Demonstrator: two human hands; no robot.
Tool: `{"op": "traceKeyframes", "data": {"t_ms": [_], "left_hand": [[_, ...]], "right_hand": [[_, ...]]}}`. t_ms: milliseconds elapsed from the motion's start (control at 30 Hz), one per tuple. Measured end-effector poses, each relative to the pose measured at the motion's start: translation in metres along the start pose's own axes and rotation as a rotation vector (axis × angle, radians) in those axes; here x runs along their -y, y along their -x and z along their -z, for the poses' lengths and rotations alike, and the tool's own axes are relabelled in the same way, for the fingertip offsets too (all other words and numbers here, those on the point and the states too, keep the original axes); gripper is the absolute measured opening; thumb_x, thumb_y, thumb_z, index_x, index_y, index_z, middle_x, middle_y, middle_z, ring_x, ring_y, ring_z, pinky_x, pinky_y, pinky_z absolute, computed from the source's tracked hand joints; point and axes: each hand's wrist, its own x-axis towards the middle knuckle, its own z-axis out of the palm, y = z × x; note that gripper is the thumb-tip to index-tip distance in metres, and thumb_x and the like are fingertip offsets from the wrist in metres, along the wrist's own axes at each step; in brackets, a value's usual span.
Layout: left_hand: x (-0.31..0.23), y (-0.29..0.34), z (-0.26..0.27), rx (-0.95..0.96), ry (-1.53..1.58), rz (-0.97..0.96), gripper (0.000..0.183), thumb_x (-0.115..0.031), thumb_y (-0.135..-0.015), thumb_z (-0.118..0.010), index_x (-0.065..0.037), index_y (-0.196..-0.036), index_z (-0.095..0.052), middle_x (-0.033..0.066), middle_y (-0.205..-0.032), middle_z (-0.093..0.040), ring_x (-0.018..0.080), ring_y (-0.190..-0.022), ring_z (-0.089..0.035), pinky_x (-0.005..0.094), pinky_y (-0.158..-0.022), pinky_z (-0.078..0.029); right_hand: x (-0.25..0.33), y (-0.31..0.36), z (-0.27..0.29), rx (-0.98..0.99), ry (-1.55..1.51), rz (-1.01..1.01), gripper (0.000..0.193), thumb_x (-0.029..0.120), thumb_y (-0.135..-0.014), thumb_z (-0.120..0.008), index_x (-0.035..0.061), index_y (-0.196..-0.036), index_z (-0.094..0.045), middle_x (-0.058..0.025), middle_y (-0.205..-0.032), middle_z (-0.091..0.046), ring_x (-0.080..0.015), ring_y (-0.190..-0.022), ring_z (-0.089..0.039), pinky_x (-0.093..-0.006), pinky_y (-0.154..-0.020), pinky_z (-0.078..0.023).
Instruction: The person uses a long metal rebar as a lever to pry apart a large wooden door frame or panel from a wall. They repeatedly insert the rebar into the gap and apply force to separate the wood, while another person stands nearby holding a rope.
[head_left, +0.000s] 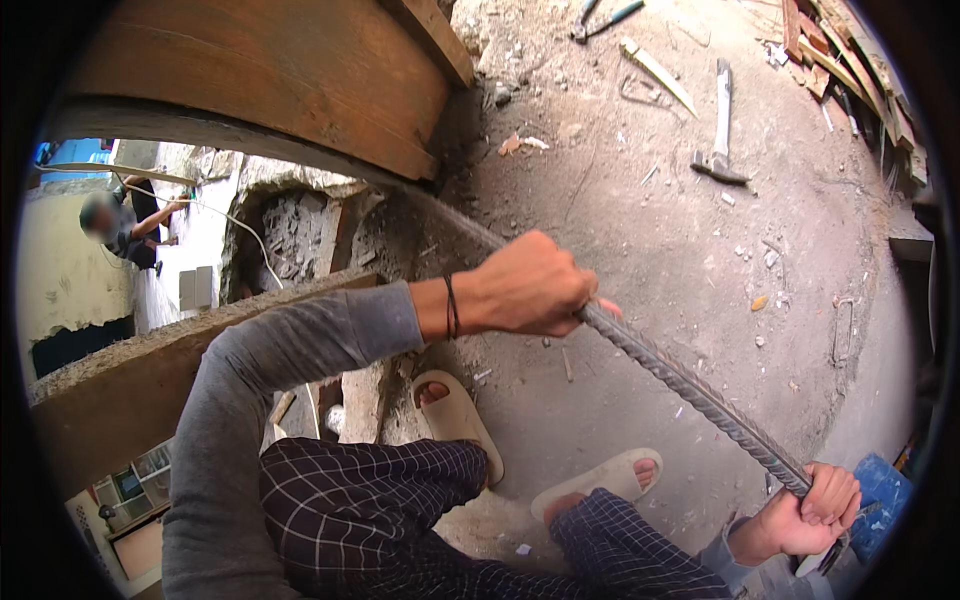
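Note:
A long ribbed steel rebar point(700, 395) slants across the view, from beside the wooden board at upper left down to the lower right. It looks like two bars lying side by side. My left hand point(535, 285), with a dark band at the wrist, is closed round its middle. Near the lower right end my right hand point(808, 512) grips it too, fingers wrapped over. The upper end runs up to the edge of the brown wooden board point(290, 80), where its tip is hidden.
A hammer point(722, 130), a pale wooden stick point(657, 75) and pliers point(600, 20) lie on the dusty ground. Scrap wood point(855, 60) is piled at upper right. A wooden beam point(200, 350) runs on my left. Beyond it another person point(125, 225) works by a white wall.

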Motion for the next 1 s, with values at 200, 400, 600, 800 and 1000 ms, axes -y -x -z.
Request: {"op": "traceKeyframes", "data": {"t_ms": [200,400,600,800,1000], "left_hand": [[0.001,0.012,0.008,-0.076,-0.075,0.044,0.041,-0.031,-0.091,-0.075,-0.008,-0.063,-0.055,0.013,-0.05,-0.052,0.0343,-0.045,-0.057,0.0437,-0.047,-0.043],[0.032,0.027,0.004,-0.035,-0.191,0.054,0.04,-0.032,-0.088,-0.078,-0.011,-0.063,-0.055,0.0107,-0.05,-0.052,0.0323,-0.045,-0.055,0.0428,-0.046,-0.039],[0.05,-0.009,0.011,-0.125,-0.301,0.163,0.053,-0.055,-0.091,-0.077,-0.009,-0.071,-0.058,0.0111,-0.06,-0.059,0.0325,-0.055,-0.061,0.0435,-0.053,-0.046],[0.102,-0.035,0.017,-0.307,-0.22,0.358,0.064,-0.067,-0.086,-0.075,-0.005,-0.077,-0.061,0.0128,-0.066,-0.06,0.0348,-0.063,-0.063,0.0464,-0.06,-0.051],[0.116,-0.019,0.01,-0.105,-0.207,0.497,0.057,-0.054,-0.095,-0.071,-0.002,-0.072,-0.068,0.0191,-0.064,-0.063,0.0404,-0.061,-0.065,0.0491,-0.061,-0.053]], "right_hand": [[-0.025,0.008,0.0,0.18,-0.052,0.022,0.044,0.014,-0.102,-0.052,0.0175,-0.063,-0.033,0.0012,-0.055,-0.034,-0.0102,-0.043,-0.028,-0.0265,-0.045,-0.029],[-0.062,0.033,0.013,0.108,-0.029,0.05,0.045,0.015,-0.104,-0.051,0.0182,-0.064,-0.032,0.0019,-0.055,-0.032,-0.0102,-0.044,-0.027,-0.0267,-0.045,-0.029],[-0.086,-0.103,0.045,0.202,-0.185,-0.019,0.041,0.013,-0.102,-0.05,0.0185,-0.065,-0.035,0.0033,-0.056,-0.03,-0.009,-0.046,-0.025,-0.0277,-0.045,-0.025],[-0.183,-0.31,0.079,0.099,-0.163,-0.233,0.042,0.01,-0.095,-0.056,0.0199,-0.061,-0.034,0.0051,-0.051,-0.029,-0.0105,-0.045,-0.027,-0.0284,-0.046,-0.027],[-0.172,-0.266,0.097,0.112,-0.176,-0.218,0.042,0.013,-0.094,-0.056,0.02,-0.059,-0.033,0.0054,-0.051,-0.029,-0.0101,-0.043,-0.025,-0.0284,-0.045,-0.026]]}}
